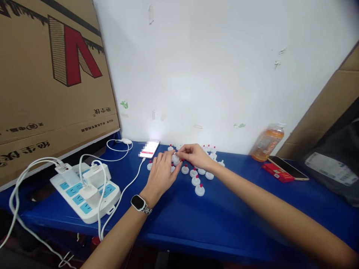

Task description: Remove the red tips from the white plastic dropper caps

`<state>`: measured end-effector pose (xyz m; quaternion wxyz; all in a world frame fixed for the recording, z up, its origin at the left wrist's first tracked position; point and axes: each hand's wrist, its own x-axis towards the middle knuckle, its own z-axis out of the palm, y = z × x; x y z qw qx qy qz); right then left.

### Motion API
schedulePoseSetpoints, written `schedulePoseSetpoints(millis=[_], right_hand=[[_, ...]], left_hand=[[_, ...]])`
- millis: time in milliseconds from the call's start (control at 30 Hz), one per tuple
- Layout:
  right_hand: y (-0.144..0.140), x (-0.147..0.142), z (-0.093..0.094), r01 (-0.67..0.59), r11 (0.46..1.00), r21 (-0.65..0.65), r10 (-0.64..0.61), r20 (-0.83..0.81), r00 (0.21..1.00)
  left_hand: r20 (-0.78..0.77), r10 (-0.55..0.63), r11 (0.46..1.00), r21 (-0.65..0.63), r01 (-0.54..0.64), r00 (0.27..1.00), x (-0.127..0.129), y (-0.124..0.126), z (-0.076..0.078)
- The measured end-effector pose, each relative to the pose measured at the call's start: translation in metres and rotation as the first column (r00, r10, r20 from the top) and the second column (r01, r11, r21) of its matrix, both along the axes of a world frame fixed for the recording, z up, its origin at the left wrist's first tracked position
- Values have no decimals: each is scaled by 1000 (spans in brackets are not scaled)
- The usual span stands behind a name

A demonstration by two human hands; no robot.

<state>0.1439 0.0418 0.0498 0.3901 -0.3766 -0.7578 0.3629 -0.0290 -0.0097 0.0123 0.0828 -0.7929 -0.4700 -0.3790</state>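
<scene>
Over the middle of the blue table (224, 209), my left hand (162, 170) is closed around a white nozzle cap (175, 159), between its fingers and thumb. My right hand (195, 155) reaches in from the right, and its thumb and index finger pinch at the top of that cap. Whatever small piece sits in this pinch is hidden by the fingertips. Several like caps with red tips stand upright around both hands, among them a front cap (199, 190) and one beside my left hand (150, 165). Others are partly covered by my right hand.
To the left lies a white power strip (94, 216) with chargers and trailing cables (131, 188). A lit phone (150, 148) rests near the wall. At right are an orange drink bottle (267, 144), a red packet (277, 173) and another phone (290, 167). Cardboard (56, 108) stands at left.
</scene>
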Motion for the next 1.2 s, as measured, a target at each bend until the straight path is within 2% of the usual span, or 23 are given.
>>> schedulePoseSetpoints(millis=[67, 133, 200, 233, 300, 400, 500, 600, 700, 767, 867, 933, 1067, 1200], right_hand=[[-13, 8, -5, 0, 1000, -5, 0, -12, 1000], [-14, 17, -9, 93, 995, 46, -95, 46, 994], [-7, 27, -12, 219, 965, 143, -245, 210, 946], [-1, 31, -13, 255, 946, 199, -308, 314, 898], [9, 35, -15, 243, 927, 287, -362, 511, 779], [22, 33, -15, 168, 929, 329, -354, 661, 662], [30, 23, -18, 151, 930, 335, -356, 720, 595], [36, 16, -23, 157, 931, 328, -356, 731, 583], [35, 15, -25, 164, 926, 341, -363, 678, 639], [31, 18, -23, 212, 911, 354, -392, 581, 713], [15, 25, -19, 267, 925, 269, -348, 323, 880], [0, 30, -19, 213, 959, 187, -241, 146, 959], [-35, 36, -27, 111, 993, 44, -109, -52, 993], [-53, 36, -34, -8, 990, -139, -29, -262, 965]], left_hand=[[-80, -61, 997, -46, 57, 995, 0, 0, -2], [-109, -108, 992, -84, 99, 988, -2, 1, -5], [-102, -121, 988, -113, 109, 987, -5, 2, -6], [-99, -123, 985, -130, 110, 987, -6, 1, -6], [-100, -134, 979, -170, 116, 986, -7, 1, -5], [-94, -146, 968, -219, 123, 985, -6, -1, -3], [-91, -155, 962, -239, 130, 984, -4, -1, -3], [-97, -165, 961, -239, 138, 982, -4, 1, -4], [-99, -171, 962, -231, 144, 980, -5, 2, -6], [-96, -173, 963, -224, 148, 980, -6, 3, -7], [-95, -182, 962, -223, 157, 979, -5, 3, -7], [-104, -204, 959, -222, 177, 973, -3, 3, -7], [-147, -258, 952, -205, 225, 955, 1, 0, -5], [-206, -313, 942, -192, 276, 927, 8, -8, -2]])
